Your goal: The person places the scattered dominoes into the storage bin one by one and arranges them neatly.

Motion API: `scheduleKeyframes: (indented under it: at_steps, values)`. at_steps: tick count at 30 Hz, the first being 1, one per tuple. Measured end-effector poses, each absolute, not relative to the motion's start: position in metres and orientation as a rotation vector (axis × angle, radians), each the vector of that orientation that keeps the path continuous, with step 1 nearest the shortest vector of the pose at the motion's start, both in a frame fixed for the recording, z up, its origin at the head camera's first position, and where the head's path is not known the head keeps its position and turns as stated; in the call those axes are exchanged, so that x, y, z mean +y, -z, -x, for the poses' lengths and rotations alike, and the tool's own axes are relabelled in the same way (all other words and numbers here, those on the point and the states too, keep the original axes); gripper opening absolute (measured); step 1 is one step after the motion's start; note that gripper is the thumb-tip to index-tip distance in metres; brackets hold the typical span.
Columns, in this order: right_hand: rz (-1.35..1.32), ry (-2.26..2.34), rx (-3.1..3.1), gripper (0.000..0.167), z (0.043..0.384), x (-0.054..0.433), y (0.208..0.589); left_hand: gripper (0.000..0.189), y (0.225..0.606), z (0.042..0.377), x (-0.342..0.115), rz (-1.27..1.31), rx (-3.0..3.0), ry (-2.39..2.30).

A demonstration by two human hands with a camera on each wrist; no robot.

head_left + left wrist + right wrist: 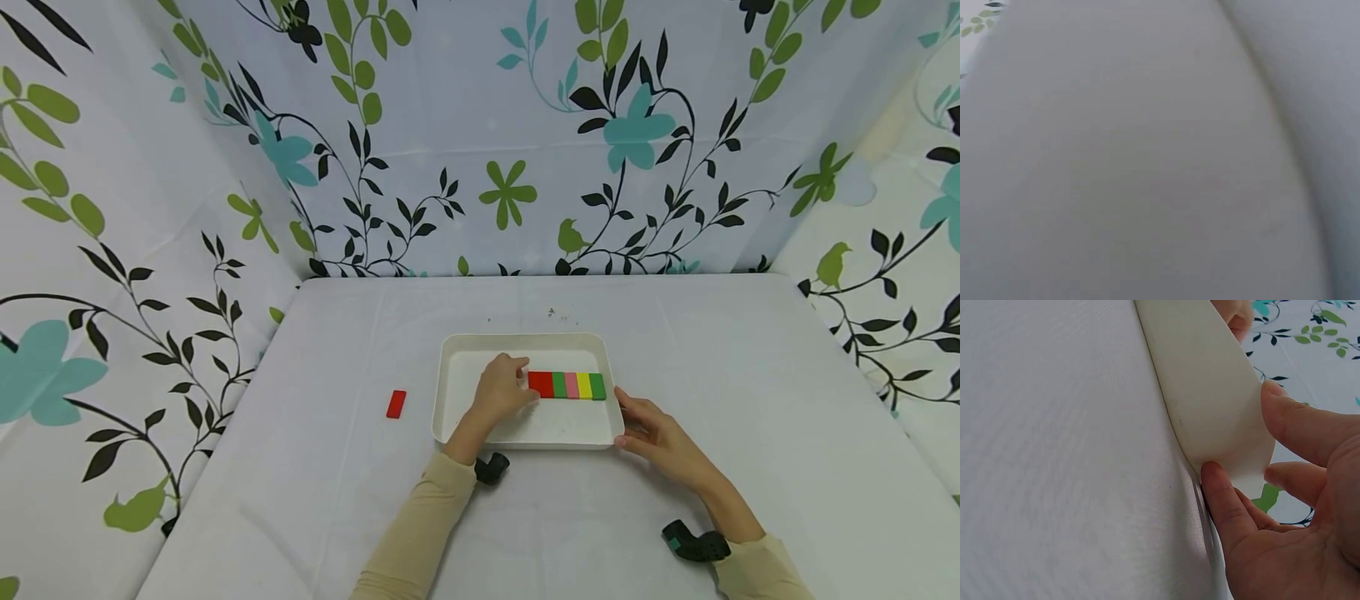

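Observation:
A row of coloured tiles lies in a shallow white tray (465,358). From the left it runs red tile (537,383), another red, green tile (558,385), pink tile (572,385), yellow tile (584,385), green. At the row's left end my left hand (498,390) pinches the first red tile, thumb at its near end and a finger at its far end. My right hand (660,437) touches the tray's right end with spread fingers. In the right wrist view those fingers (1225,500) rest against the outside of the tray wall.
A loose red tile (396,404) lies on the white-covered table (322,500), left of the tray. Small specks (553,313) dot the cloth behind the tray. A leaf-patterned curtain (450,150) closes off the back and sides. The left wrist view shows mostly blurred pale surface.

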State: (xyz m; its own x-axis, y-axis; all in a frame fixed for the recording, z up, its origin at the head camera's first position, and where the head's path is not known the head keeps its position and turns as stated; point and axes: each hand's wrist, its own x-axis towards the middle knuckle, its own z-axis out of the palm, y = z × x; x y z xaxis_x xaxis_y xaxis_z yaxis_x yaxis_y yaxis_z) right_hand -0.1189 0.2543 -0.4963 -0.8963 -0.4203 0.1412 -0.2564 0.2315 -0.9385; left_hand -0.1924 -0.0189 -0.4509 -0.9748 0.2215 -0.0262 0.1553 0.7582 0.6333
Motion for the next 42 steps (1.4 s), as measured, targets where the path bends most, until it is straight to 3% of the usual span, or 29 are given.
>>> scheduleKeyframes:
  at_steps: [10, 18, 28, 42]
  values:
    - [0.652, 1.738, 2.364, 0.073, 0.118, 0.255, 0.496, 0.054, 0.406, 0.181, -0.048, -0.595, 2.878, -1.297]
    - [0.635, 1.733, 2.366, 0.074, 0.119, 0.255, 0.495, 0.058, 0.386, 0.177, -0.092, -0.545, 2.982, -1.388]
    - [0.625, 1.709, 2.383, 0.074, 0.118, 0.254, 0.494, 0.064, 0.389, 0.169, -0.159, -0.322, 3.023, -1.401]
    - [0.635, 1.724, 2.372, 0.073, 0.118, 0.254, 0.494, 0.072, 0.428, 0.161, -0.235, -0.096, 2.754, -1.399]
